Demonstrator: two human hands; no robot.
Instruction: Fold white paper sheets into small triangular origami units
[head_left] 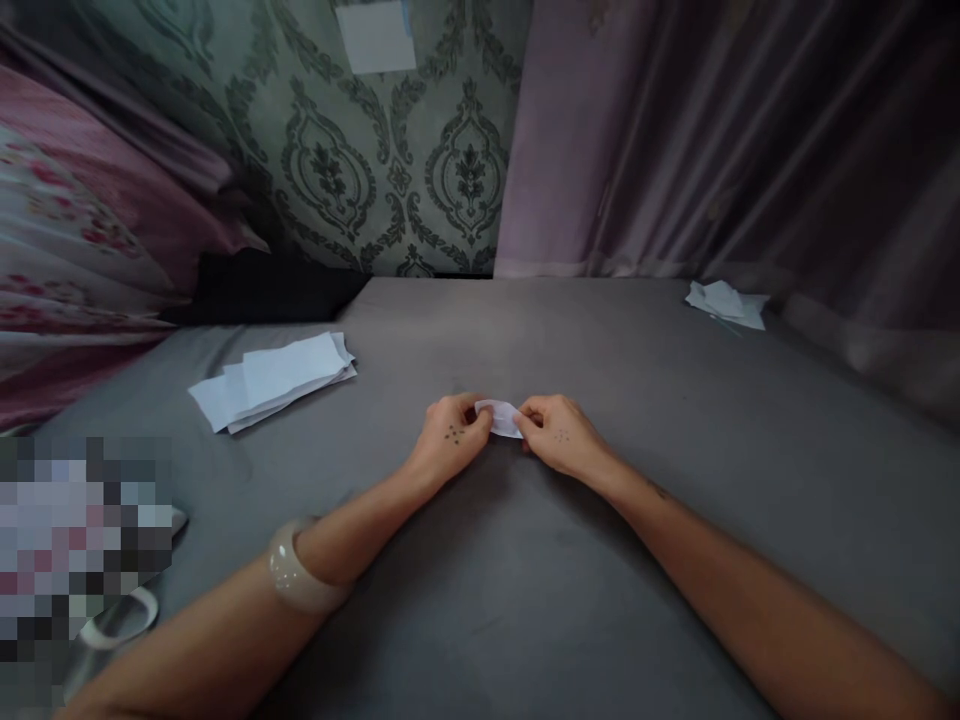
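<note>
A small piece of white paper [502, 418] is stretched between my two hands, just above the grey sheet [480, 560]. My left hand [451, 432] pinches its left end between thumb and fingers. At the right end, my right hand [559, 432] grips it the same way, fingertips partly hidden behind the paper. The paper looks folded or slightly curved, but its exact folds are too small to make out. A pale bangle [300, 575] circles my left forearm.
Several white paper strips [281, 380] lie stacked at the left. More white paper pieces [726, 302] sit at the far right. Black cloth [262, 288] lies at the back left, below patterned wallpaper [397, 150]. Curtains [675, 140] hang at the right. A blurred-out patch covers the lower left.
</note>
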